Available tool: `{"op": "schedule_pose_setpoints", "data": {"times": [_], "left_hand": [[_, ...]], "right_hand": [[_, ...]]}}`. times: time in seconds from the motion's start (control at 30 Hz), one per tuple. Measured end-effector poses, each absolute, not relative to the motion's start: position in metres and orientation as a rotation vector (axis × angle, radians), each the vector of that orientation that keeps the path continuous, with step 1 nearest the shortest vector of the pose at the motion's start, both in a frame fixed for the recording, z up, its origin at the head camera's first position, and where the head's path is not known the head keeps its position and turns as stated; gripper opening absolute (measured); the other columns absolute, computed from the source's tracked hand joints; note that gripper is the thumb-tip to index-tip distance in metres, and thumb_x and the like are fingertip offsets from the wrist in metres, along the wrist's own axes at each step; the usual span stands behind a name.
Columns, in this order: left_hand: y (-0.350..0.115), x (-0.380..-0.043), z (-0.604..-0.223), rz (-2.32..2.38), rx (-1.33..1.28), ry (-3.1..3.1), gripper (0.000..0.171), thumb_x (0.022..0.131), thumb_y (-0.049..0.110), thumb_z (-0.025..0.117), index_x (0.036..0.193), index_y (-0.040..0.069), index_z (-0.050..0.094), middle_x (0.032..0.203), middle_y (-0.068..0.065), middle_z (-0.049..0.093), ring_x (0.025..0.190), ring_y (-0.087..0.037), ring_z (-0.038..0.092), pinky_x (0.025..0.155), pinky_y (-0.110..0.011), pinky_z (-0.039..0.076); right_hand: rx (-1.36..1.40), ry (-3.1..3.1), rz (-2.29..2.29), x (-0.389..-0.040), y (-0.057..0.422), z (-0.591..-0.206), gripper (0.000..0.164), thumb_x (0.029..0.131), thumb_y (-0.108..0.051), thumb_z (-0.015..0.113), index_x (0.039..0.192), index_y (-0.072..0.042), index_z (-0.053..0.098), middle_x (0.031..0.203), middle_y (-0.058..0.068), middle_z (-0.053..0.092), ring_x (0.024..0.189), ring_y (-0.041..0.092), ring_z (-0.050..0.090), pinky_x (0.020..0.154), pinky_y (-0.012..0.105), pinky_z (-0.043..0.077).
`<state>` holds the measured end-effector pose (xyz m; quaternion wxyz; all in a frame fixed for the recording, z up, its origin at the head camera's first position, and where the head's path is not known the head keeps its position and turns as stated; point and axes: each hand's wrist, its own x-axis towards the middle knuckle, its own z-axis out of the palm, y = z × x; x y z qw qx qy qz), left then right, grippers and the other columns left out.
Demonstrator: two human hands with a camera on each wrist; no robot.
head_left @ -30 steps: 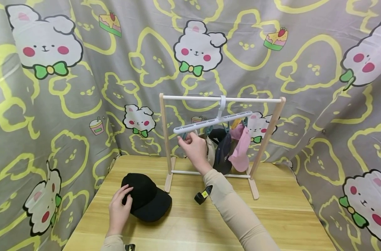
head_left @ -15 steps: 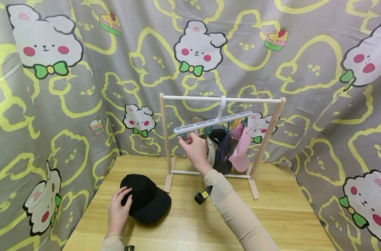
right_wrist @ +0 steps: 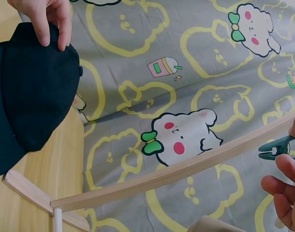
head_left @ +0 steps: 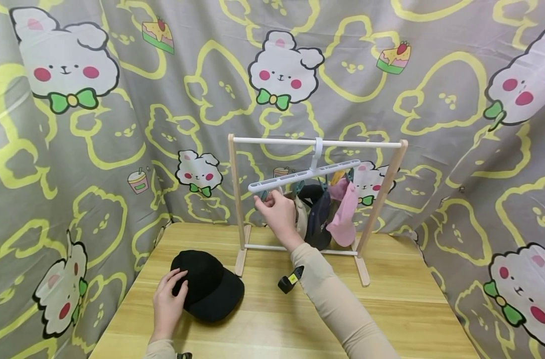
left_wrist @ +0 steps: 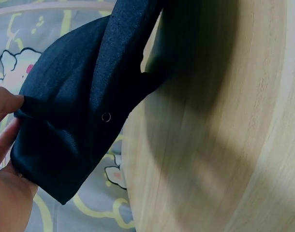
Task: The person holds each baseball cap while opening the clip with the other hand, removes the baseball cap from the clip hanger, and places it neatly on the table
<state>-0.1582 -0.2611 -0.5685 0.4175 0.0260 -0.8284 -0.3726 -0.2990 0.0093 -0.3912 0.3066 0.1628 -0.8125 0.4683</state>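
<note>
My left hand [head_left: 168,301] grips the crown of a black baseball cap [head_left: 203,284], thumb on one side and fingers on the other. In the left wrist view, the cap [left_wrist: 65,101] tilts above the table with its inside partly folded. My right hand [head_left: 278,212] pinches a dark green clothespin [right_wrist: 275,149] at the left end of a pale grey clip hanger [head_left: 283,180]. The clothespin's tips point away from the fingers, with no cloth between them. Several caps hang further right on the hanger: a beige cap [head_left: 301,219], a navy cap [head_left: 318,219] and a pink cap [head_left: 344,214].
The hanger hooks over the white top rod [head_left: 272,140] of a small wooden rack [head_left: 391,184] on the wood-grain table [head_left: 272,324]. One rack upright [right_wrist: 152,186] crosses the right wrist view. A patterned curtain [head_left: 201,30] surrounds the table at the back and sides.
The black cap and left hand have shifted very slightly left and down. My right hand stays at the same clothespin, and the hanger has not visibly moved.
</note>
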Motion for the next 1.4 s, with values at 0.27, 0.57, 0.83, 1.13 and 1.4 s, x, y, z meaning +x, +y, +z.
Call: {"op": "schedule_pose_setpoints", "data": {"times": [0.27, 0.57, 0.83, 1.13, 1.4], "left_hand": [[-0.264, -0.155, -0.573, -0.950, 0.124, -2.104, 0.028, 0.076, -0.013, 0.071, 0.100, 0.001, 0.073, 0.114, -0.019, 0.065, 0.106, -0.031, 0.056, 0.096, 0.007, 0.023], [-0.267, -0.153, -0.576, -0.946, 0.148, -2.118, 0.029, 0.075, -0.013, 0.072, 0.101, 0.000, 0.073, 0.113, -0.020, 0.065, 0.108, -0.034, 0.057, 0.095, 0.008, 0.022], [-0.269, -0.151, -0.579, -0.957, 0.178, -2.128, 0.028, 0.075, -0.013, 0.071, 0.101, 0.000, 0.072, 0.113, -0.021, 0.064, 0.109, -0.035, 0.057, 0.095, 0.008, 0.020], [-0.274, -0.149, -0.586, -0.966, 0.249, -2.175, 0.028, 0.078, -0.010, 0.071, 0.103, 0.002, 0.072, 0.115, -0.019, 0.063, 0.111, -0.036, 0.057, 0.092, 0.009, 0.016], [-0.275, -0.147, -0.590, -0.977, 0.269, -2.185, 0.028, 0.078, -0.009, 0.071, 0.103, 0.002, 0.072, 0.115, -0.021, 0.063, 0.110, -0.036, 0.056, 0.092, 0.007, 0.016]], "right_hand": [[0.422, -2.166, 1.231, -0.299, 0.009, -0.391, 0.029, 0.085, -0.033, 0.071, 0.070, -0.011, 0.059, 0.063, 0.001, 0.066, 0.055, 0.011, 0.058, 0.054, 0.023, 0.045], [0.427, -2.154, 1.237, -0.299, 0.009, -0.390, 0.028, 0.084, -0.033, 0.071, 0.071, -0.011, 0.059, 0.063, 0.002, 0.068, 0.056, 0.012, 0.059, 0.054, 0.024, 0.046], [0.432, -2.163, 1.239, -0.300, 0.009, -0.391, 0.029, 0.085, -0.034, 0.071, 0.071, -0.012, 0.059, 0.063, 0.001, 0.067, 0.055, 0.011, 0.058, 0.053, 0.023, 0.044], [0.439, -2.156, 1.234, -0.298, 0.009, -0.390, 0.028, 0.085, -0.033, 0.070, 0.072, -0.011, 0.060, 0.064, 0.002, 0.068, 0.056, 0.012, 0.060, 0.054, 0.024, 0.046], [0.441, -2.152, 1.238, -0.297, 0.010, -0.391, 0.028, 0.085, -0.032, 0.071, 0.072, -0.010, 0.059, 0.063, 0.002, 0.067, 0.055, 0.012, 0.058, 0.053, 0.022, 0.044]]}}
